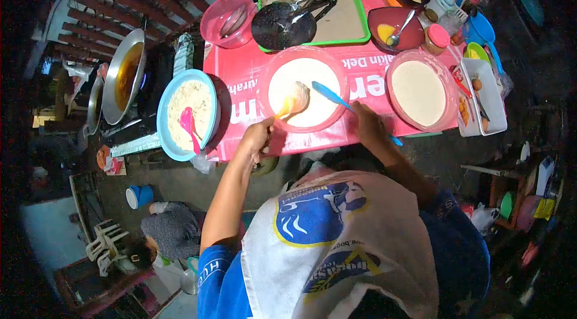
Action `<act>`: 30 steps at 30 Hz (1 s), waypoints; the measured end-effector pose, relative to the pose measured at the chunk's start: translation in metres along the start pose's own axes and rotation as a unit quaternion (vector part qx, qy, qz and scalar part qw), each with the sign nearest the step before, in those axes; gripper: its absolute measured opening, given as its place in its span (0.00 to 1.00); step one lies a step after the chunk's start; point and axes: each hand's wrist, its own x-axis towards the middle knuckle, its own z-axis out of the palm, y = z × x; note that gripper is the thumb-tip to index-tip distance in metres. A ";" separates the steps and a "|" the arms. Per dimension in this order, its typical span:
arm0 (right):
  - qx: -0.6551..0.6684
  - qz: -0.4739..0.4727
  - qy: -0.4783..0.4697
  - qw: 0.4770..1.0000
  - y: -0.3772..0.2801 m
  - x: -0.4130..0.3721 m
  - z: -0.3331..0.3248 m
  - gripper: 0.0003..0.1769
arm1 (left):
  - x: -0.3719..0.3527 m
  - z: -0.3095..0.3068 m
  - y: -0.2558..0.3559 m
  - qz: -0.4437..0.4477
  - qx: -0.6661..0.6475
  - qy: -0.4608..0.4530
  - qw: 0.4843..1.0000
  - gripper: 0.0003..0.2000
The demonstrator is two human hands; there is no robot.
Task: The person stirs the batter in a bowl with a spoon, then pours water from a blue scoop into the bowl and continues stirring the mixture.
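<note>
A pink bowl [268,116] of creamy white batter [306,75] stands near the table's front edge. My left hand [257,138] is closed around the handle of a yellow ladle [282,111]. The ladle's head is over the batter and carries a pale lump of it. From the other side, my right hand [368,125] grips a blue spatula [329,93]. Its blade hangs over the batter, close to the ladle, and its handle end sticks out behind my hand.
Left are a light-blue basin [163,129] with a pink spoon [188,120] and a wok [114,90] of oil over a flame. Another batter bowl [393,102] and a white tray [496,96] stand right. Behind lie a green-rimmed tray [342,18] and black pan [279,27]. A person [174,229] is lower left.
</note>
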 end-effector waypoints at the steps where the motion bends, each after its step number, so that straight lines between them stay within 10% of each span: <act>1: 0.002 0.019 -0.026 0.999 0.001 -0.001 0.002 0.12 | -0.006 0.009 0.000 -0.007 -0.046 -0.003 0.999 0.14; 5: 0.107 0.007 -0.014 0.994 -0.031 -0.007 -0.019 0.12 | 0.009 0.013 -0.008 -0.066 -0.172 -0.042 0.982 0.15; 7: 0.120 -0.184 -0.001 0.976 -0.024 -0.018 -0.003 0.12 | 0.004 0.021 -0.006 -0.063 -0.166 -0.031 0.984 0.15; 13: 0.076 -0.051 0.016 0.996 -0.005 0.006 0.020 0.14 | -0.004 0.019 -0.012 -0.079 -0.200 -0.081 0.973 0.16; 30: 0.076 -0.096 0.066 0.990 -0.015 0.000 0.025 0.16 | 0.001 0.014 -0.027 -0.180 -0.402 -0.241 0.865 0.21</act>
